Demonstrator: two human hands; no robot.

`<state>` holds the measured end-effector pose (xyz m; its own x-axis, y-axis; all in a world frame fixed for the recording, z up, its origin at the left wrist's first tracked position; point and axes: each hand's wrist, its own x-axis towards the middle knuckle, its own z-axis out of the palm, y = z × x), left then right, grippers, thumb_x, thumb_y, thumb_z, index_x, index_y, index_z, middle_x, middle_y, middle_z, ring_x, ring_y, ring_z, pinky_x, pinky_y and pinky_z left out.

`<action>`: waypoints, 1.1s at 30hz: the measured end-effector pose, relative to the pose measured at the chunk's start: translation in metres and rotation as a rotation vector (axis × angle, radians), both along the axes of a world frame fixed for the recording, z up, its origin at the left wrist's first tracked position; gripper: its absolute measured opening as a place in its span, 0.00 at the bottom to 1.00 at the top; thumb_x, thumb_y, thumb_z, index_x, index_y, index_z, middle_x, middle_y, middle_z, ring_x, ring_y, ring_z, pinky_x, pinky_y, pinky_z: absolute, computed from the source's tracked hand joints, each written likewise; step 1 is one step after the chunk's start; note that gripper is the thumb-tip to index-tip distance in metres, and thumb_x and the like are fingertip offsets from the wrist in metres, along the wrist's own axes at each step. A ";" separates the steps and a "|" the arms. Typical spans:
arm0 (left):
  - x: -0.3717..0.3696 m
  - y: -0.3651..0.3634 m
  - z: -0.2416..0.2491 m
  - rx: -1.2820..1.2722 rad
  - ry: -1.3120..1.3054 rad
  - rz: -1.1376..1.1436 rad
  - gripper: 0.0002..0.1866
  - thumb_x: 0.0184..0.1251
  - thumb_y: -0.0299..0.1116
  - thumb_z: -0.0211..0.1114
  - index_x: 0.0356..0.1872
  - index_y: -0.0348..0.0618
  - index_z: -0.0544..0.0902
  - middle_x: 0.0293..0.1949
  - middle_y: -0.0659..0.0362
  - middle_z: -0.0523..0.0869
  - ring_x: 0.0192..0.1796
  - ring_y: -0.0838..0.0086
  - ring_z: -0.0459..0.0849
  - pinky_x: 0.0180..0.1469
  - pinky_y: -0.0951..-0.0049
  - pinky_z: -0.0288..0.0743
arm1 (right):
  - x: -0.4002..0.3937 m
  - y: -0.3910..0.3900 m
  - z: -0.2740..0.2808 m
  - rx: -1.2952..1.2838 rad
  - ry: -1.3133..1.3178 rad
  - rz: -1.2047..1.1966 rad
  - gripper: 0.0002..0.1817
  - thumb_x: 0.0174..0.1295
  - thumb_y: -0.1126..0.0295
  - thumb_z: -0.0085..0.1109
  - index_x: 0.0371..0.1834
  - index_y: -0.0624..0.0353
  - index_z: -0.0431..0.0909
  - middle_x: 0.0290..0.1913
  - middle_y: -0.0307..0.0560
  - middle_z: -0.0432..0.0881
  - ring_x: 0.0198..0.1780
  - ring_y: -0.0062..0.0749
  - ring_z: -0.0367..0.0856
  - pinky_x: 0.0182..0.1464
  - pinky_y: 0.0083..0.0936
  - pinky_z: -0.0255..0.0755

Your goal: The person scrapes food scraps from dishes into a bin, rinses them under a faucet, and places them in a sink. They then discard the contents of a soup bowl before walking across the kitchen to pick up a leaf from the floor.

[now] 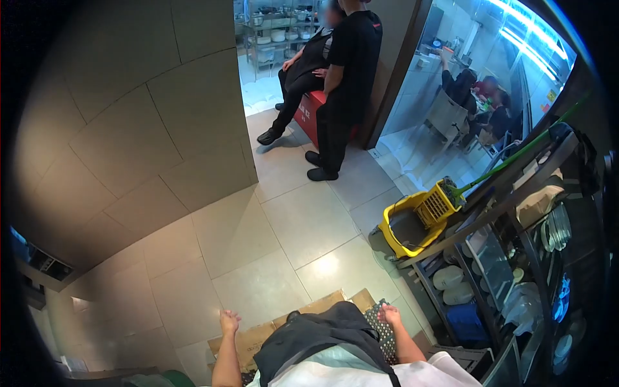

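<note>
My left hand (230, 321) hangs at my side, with nothing visible in it and its fingers loosely apart. On the other side, my right hand (389, 314) is also free, its fingers slightly curled but apart. Between them is my dark apron (322, 335) over a white top (348, 367). Flattened cardboard (255, 345) lies on the floor under me, and a dark dotted mat or cloth (385, 332) shows beside my right hand.
A yellow mop bucket (412, 235) with a green-handled mop (509, 164) stands ahead right. Crowded shelves (464, 284) line the right side. One person (351, 71) stands by a doorway; another (306, 68) sits on a red box (311, 116). More people sit beyond. A tiled wall (142, 129) is left.
</note>
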<state>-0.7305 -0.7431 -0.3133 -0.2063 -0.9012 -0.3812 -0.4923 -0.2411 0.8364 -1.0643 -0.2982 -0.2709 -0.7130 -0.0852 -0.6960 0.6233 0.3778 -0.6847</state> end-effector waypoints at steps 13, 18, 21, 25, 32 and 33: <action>-0.143 -0.099 0.047 -0.145 -0.059 -0.014 0.10 0.58 0.29 0.56 0.23 0.32 0.72 0.24 0.51 0.81 0.27 0.67 0.82 0.32 0.72 0.75 | -0.100 -0.049 -0.085 -0.218 -0.169 0.110 0.15 0.61 0.59 0.48 0.24 0.60 0.71 0.17 0.43 0.71 0.15 0.25 0.68 0.15 0.21 0.60; -0.093 -0.110 -0.012 -0.211 -0.773 0.185 0.17 0.53 0.38 0.57 0.38 0.34 0.77 0.32 0.44 0.81 0.39 0.52 0.79 0.45 0.65 0.71 | -0.168 -0.152 -0.044 0.138 -0.189 0.260 0.17 0.62 0.59 0.43 0.33 0.64 0.73 0.23 0.47 0.77 0.19 0.31 0.74 0.21 0.24 0.68; -0.055 -0.095 -0.048 -0.414 -1.313 -0.068 0.17 0.52 0.36 0.57 0.39 0.34 0.78 0.36 0.43 0.80 0.44 0.52 0.78 0.48 0.63 0.70 | -0.230 -0.206 -0.044 0.142 -0.233 0.324 0.18 0.61 0.58 0.44 0.38 0.63 0.72 0.30 0.49 0.79 0.26 0.33 0.78 0.26 0.25 0.71; -0.079 -0.109 -0.005 0.250 -0.767 -0.115 0.16 0.51 0.34 0.57 0.37 0.30 0.77 0.33 0.47 0.81 0.39 0.57 0.80 0.44 0.62 0.73 | -0.322 -0.292 -0.027 0.095 -0.147 0.436 0.18 0.60 0.57 0.44 0.36 0.63 0.73 0.28 0.49 0.79 0.27 0.34 0.79 0.27 0.26 0.72; -0.210 -0.143 0.035 0.578 -0.459 0.580 0.10 0.50 0.30 0.58 0.27 0.30 0.77 0.20 0.53 0.79 0.19 0.72 0.77 0.18 0.74 0.70 | -0.446 -0.427 -0.003 0.017 0.007 0.592 0.14 0.59 0.59 0.47 0.34 0.60 0.73 0.27 0.45 0.79 0.26 0.28 0.78 0.26 0.23 0.70; -0.223 -0.150 0.038 0.611 -0.413 0.616 0.09 0.49 0.28 0.60 0.26 0.30 0.77 0.19 0.53 0.78 0.18 0.71 0.77 0.16 0.74 0.69 | -0.458 -0.445 0.000 0.024 0.003 0.597 0.14 0.59 0.59 0.47 0.34 0.60 0.73 0.27 0.45 0.79 0.26 0.28 0.78 0.26 0.23 0.70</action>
